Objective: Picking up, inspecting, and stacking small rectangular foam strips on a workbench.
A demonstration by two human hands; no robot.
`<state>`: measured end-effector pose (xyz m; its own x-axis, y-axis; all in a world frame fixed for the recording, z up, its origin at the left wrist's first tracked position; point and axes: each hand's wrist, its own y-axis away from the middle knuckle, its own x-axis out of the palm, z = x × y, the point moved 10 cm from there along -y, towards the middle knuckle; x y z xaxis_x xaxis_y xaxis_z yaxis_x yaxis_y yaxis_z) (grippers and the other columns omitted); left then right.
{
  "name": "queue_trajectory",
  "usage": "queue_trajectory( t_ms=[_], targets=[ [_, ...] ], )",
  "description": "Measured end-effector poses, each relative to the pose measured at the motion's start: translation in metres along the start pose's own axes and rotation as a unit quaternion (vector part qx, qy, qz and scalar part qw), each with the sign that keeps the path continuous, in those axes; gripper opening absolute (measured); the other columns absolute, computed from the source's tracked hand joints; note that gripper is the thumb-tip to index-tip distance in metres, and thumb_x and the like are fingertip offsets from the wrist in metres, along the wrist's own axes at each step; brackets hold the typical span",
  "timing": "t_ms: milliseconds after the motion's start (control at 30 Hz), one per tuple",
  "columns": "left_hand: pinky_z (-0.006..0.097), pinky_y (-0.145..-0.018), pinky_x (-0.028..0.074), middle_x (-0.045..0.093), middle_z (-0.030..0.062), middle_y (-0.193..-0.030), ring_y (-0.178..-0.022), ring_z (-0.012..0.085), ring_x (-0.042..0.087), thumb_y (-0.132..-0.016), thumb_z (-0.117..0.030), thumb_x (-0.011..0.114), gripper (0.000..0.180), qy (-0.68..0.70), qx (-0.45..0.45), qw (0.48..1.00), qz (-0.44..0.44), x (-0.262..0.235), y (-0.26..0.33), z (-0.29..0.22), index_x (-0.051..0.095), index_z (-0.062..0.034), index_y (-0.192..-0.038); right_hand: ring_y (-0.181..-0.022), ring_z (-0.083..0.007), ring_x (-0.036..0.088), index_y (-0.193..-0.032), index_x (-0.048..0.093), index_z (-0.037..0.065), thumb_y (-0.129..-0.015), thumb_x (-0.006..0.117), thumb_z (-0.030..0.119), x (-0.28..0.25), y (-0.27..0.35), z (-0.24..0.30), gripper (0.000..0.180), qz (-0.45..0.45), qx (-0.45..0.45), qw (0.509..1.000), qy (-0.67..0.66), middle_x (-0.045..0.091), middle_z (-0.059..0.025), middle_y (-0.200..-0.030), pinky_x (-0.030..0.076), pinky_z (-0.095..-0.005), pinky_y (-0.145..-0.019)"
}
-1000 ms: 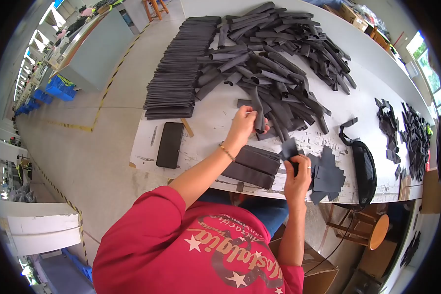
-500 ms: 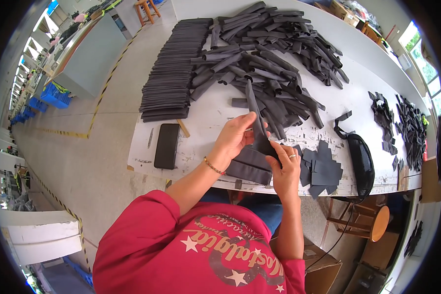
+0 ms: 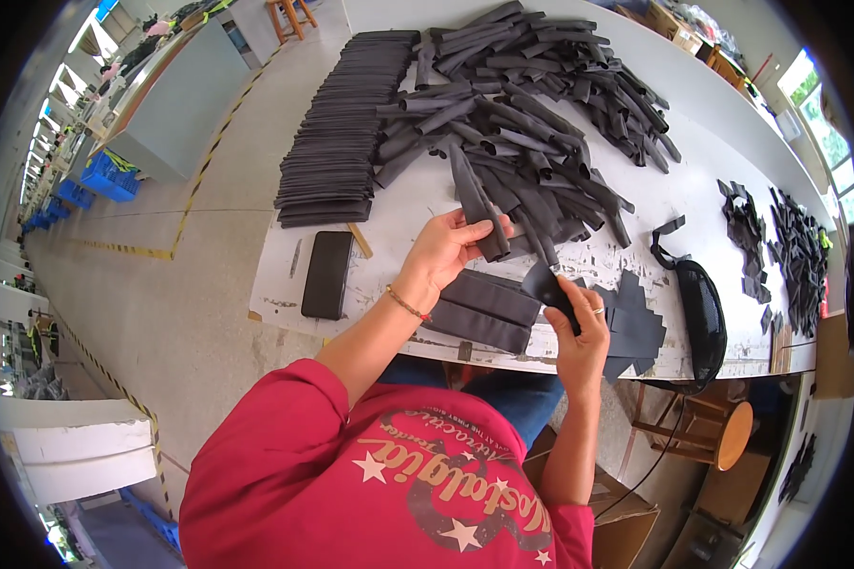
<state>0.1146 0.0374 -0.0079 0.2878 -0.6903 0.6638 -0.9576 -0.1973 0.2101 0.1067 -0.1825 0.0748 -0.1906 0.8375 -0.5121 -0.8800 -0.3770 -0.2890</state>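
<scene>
Fingers [image 3: 473, 226] of the left hand [image 3: 443, 254] curl around the lower end of a long, flat, dark grey fabric strip [image 3: 474, 201], thumb on one face and the rest behind, so the strip is clamped and stands up off the table, tilted away from the person. The right hand [image 3: 579, 327] pinches a small flat black fabric piece [image 3: 545, 284] between thumb and forefinger, just beside the strip's lower end; whether the two pieces touch cannot be told.

Both hands hover above the near edge of a long white worktable [image 3: 399, 204] whose top is scuffed and paint-marked. Under the hands lies a short stack of folded dark grey fabric pieces [image 3: 484, 311]. To the right of it is a fan of flat black cut shapes [image 3: 636, 322], and further right a black oval pouch with a strap [image 3: 702, 308]. A black slab-shaped phone [image 3: 326, 274] lies near the table's left end, with a thin wooden stick [image 3: 359, 241] just beside it. Beyond that a neat row of stacked dark grey strips [image 3: 337, 142] runs away along the left side, and a loose heap of dark grey strips [image 3: 531, 104] fills the middle of the table. Small black scraps [image 3: 788, 247] lie in heaps at the far right.

The floor is grey concrete with yellow-and-black tape lines [image 3: 194, 190]. A blue plastic crate [image 3: 104, 175] sits by another bench on the left; its contents cannot be made out. A round wooden stool [image 3: 731, 436] stands under the table's right end.
</scene>
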Motion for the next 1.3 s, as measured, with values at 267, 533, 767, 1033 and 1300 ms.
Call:
queue_trajectory(
  t_ms=[267, 533, 767, 1033, 1300],
  targets=[
    [0.034, -0.081, 0.058, 0.068, 0.0139, -0.095, -0.087, 0.0238, 0.070, -0.085, -0.009, 0.072, 0.026, -0.006, -0.006, 0.999, -0.052, -0.005, 0.000, 0.008, 0.060, 0.0043, -0.104, -0.087, -0.0239, 0.054, -0.114, 0.068, 0.006, -0.077, 0.071, 0.001, 0.023, 0.000, 0.043, 0.038, 0.028, -0.120, 0.989, 0.086, 0.062, -0.0077, -0.097, 0.043, -0.0336, -0.082],
    [0.034, -0.077, 0.059, 0.067, 0.0128, -0.093, -0.085, 0.0245, 0.070, -0.085, -0.012, 0.072, 0.029, -0.019, -0.017, 0.998, -0.054, 0.002, 0.006, 0.010, 0.058, 0.0037, -0.105, -0.086, -0.0237, 0.054, -0.111, 0.067, 0.012, -0.077, 0.072, 0.008, 0.025, -0.005, 0.057, 0.034, -0.027, -0.206, 0.950, 0.233, 0.060, -0.0029, -0.094, 0.040, -0.0381, -0.076],
    [0.034, -0.073, 0.060, 0.068, 0.0125, -0.094, -0.082, 0.0235, 0.070, -0.084, -0.013, 0.073, 0.034, -0.027, -0.024, 0.996, -0.080, -0.008, 0.005, 0.015, 0.056, 0.0039, -0.109, -0.084, -0.0228, 0.054, -0.107, 0.069, 0.012, -0.077, 0.072, 0.005, 0.026, -0.006, 0.054, 0.031, -0.029, -0.216, 0.949, 0.226, 0.059, -0.0014, -0.090, 0.040, -0.0373, -0.075],
    [0.034, -0.065, 0.060, 0.068, 0.0143, -0.093, -0.074, 0.0220, 0.070, -0.079, -0.011, 0.077, 0.048, -0.030, -0.022, 0.996, -0.083, -0.005, 0.006, 0.014, 0.054, 0.0070, -0.118, -0.083, -0.0221, 0.055, -0.104, 0.070, 0.011, -0.076, 0.069, 0.002, 0.025, -0.011, 0.059, 0.030, -0.012, -0.215, 0.947, 0.239, 0.059, -0.0011, -0.088, 0.040, -0.0369, -0.074],
    [0.033, -0.060, 0.059, 0.067, 0.0168, -0.094, -0.074, 0.0236, 0.070, -0.079, -0.008, 0.077, 0.053, -0.012, 0.001, 0.997, -0.082, 0.005, 0.018, 0.005, 0.049, 0.0080, -0.121, -0.084, -0.0220, 0.056, -0.102, 0.071, 0.012, -0.076, 0.069, 0.002, 0.025, -0.010, 0.062, 0.029, -0.067, -0.248, 0.916, 0.307, 0.061, -0.0001, -0.088, 0.041, -0.0369, -0.078]
  ],
)
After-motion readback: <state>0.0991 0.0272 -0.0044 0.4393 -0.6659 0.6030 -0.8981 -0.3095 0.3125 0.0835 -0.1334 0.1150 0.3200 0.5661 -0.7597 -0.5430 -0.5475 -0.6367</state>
